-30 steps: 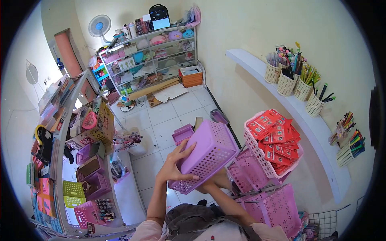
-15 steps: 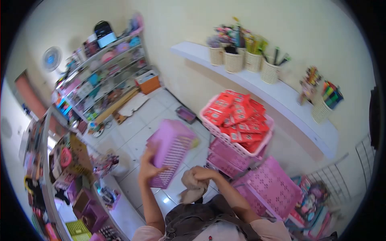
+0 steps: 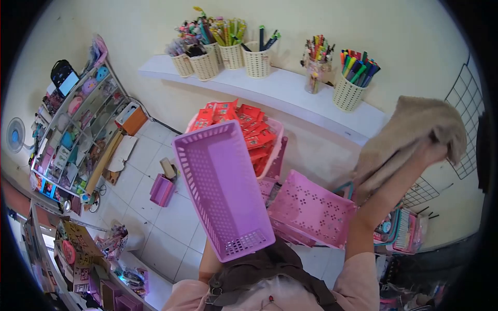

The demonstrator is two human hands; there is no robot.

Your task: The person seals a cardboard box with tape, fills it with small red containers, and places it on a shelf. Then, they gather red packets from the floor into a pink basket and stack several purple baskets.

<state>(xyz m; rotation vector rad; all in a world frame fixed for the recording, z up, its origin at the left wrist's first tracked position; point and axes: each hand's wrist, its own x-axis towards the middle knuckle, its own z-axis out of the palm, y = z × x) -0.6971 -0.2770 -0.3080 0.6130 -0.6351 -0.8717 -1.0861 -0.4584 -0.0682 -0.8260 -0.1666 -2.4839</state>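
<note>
An empty purple plastic basket is held up in front of my body, its open side toward me. My left forearm runs up behind it, and the basket hides my left hand. At the right, my right hand is raised with its fingers closed on a beige cloth, which hangs down and to the left. The cloth is beside the end of the white wall shelf, apart from the basket.
The white shelf carries woven cups of pens. Behind the purple basket stands a pink basket of red packets, with pink crates beside it. A small purple container lies on the tiled floor. Shelving stands at the left.
My right hand has swung up and to the right, and the cloth now hangs spread out. The purple basket has turned its open side toward me. The view has turned right.
</note>
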